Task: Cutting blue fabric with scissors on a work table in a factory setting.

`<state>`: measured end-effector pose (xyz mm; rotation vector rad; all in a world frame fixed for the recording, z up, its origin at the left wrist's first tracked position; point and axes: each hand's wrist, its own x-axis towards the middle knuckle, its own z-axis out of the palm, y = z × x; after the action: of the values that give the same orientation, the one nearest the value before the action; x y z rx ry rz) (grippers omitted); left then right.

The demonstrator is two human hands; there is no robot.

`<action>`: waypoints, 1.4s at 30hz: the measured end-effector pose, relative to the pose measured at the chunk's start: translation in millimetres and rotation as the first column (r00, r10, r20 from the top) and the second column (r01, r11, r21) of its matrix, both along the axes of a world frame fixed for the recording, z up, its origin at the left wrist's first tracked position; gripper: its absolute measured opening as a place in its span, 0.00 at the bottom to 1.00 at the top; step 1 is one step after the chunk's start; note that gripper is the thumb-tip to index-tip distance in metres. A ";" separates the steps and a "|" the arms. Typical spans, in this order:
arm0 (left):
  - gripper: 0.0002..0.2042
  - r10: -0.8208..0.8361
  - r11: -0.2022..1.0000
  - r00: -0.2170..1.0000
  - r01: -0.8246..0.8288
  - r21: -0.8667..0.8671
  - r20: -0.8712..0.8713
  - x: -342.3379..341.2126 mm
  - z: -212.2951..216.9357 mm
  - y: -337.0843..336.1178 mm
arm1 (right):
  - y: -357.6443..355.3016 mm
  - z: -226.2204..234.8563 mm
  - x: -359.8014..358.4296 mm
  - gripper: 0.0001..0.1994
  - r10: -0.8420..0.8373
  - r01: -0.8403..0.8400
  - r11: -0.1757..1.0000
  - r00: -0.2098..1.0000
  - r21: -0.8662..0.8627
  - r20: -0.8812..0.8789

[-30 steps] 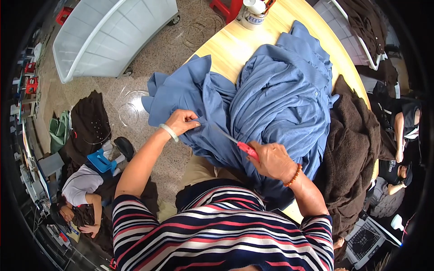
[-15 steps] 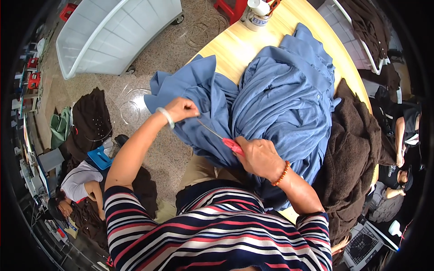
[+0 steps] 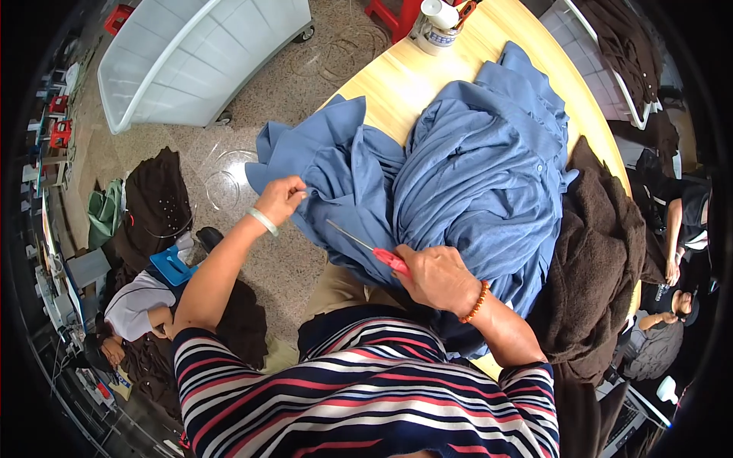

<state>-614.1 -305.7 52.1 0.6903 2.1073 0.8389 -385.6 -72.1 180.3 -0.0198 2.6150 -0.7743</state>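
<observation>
A blue garment [image 3: 324, 164] drapes over the table edge toward my lap, joined to or lying against a large bunched heap of blue cloth [image 3: 473, 183]. At the garment's left edge my left hand [image 3: 281, 198] is closed in a pinch on the blue fabric. My right hand [image 3: 439, 278] grips red-handled scissors [image 3: 391, 261], whose thin metal blades point up and left over the garment. The tip is apart from my left fingers. Whether the blades are spread cannot be made out from this angle.
A light wooden table [image 3: 382, 80] carries the cloth, a cup holding tools [image 3: 437, 38] and brown knitwear [image 3: 599, 259] on the right. A white wheeled bin [image 3: 198, 69] stands at far left. Co-workers sit on both sides, one with a white shirt [image 3: 137, 305] at left.
My left hand has moved left and slightly down, away from the scissors' tip. The scissors have shifted a little down and left. The blue garment has barely moved.
</observation>
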 end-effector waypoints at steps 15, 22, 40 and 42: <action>0.04 -0.052 0.950 0.999 0.052 0.308 -0.008 -23.4 31.6 97.2 | -31.0 -23.4 -40.1 0.12 0.013 -0.016 0.980 1.000 -0.198 -0.016; 0.05 -0.277 0.403 0.646 0.750 0.524 -0.711 62.1 152.0 283.2 | 57.2 -110.1 -56.3 0.12 0.010 0.140 0.983 0.593 0.115 -0.805; 0.42 -0.261 0.963 0.792 0.172 -0.208 -0.552 57.2 -45.7 58.9 | 216.3 -102.6 -14.1 0.17 -0.930 0.866 0.150 0.287 -0.478 0.228; 0.41 -0.248 0.968 0.782 0.172 -0.185 -0.571 42.7 -47.0 76.2 | 209.8 -94.5 -19.3 0.15 -0.928 0.878 0.217 0.321 -0.426 0.189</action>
<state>-571.4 -229.6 5.1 1.2194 2.5335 0.3810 -404.9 137.7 85.8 1.5484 2.2120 -1.8044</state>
